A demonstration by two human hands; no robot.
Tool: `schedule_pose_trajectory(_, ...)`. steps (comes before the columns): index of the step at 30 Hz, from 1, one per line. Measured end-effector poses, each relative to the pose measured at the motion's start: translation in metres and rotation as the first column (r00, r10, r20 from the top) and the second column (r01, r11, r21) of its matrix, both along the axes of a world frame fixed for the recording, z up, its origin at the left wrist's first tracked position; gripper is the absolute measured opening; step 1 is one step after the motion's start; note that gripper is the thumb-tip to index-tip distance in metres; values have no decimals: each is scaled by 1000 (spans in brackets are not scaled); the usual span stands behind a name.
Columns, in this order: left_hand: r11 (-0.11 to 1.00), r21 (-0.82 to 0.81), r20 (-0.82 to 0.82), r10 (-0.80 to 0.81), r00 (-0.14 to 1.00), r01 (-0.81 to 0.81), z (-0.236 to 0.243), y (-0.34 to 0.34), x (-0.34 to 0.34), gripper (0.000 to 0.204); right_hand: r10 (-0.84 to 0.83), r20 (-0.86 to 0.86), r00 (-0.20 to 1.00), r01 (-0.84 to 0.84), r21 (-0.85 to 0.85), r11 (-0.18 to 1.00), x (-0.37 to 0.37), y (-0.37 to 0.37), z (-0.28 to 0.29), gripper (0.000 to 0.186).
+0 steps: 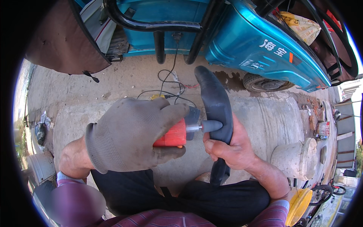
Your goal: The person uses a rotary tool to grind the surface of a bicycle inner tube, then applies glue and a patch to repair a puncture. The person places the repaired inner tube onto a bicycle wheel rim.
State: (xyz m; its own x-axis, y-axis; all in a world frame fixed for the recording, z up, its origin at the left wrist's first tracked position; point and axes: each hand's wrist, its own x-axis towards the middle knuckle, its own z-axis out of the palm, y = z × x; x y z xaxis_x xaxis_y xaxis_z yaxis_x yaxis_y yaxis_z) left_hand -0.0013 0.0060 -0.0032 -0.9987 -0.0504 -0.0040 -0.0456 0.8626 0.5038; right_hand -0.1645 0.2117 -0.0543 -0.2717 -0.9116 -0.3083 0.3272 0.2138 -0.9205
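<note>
The left hand (128, 136), in a grey knit glove, wraps its fingers around a red handheld rotary tool (172, 135). The tool's grey tapered bit (211, 126) appears to touch a black rubber inner tube (217, 100), which stands lengthwise above the person's lap. The bare right hand (239, 149) grips that tube, thumb in front. Beyond, a dark cable (174, 62) trails over the concrete ground (261, 125) near a blue vehicle (242, 41).

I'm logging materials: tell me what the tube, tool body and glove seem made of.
Tube: probably rubber, black with a soft sheen, curved and creased. Tool body: likely hard plastic, smooth bright red with a crisp edge. Glove: looks like knit fabric, matte gray, with a ribbed cuff; coating unclear.
</note>
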Motion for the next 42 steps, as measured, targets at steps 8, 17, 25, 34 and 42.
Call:
schedule_pose_trajectory(8,1000,26,-6,-10,1000,10,0,1,-4,61,25,-15,1000,-25,18,1000,0,0,-1,49)
schedule_pose_trajectory(17,995,40,-67,99,993,-97,4,-3,-1,62,-31,-7,999,31,-26,999,-4,-1,-1,59)
schedule_pose_trajectory(25,998,27,-28,49,998,-48,3,-4,-1,65,-56,24,998,57,-48,997,-11,1,1,66)
schedule_pose_trajectory(34,1000,14,7,16,1000,-16,0,-3,-3,66,-40,18,999,40,-33,999,-9,1,0,67)
schedule_pose_trajectory(42,1000,29,-43,13,999,-11,-4,-1,-4,62,-21,-20,1000,20,-48,999,-6,1,-2,50)
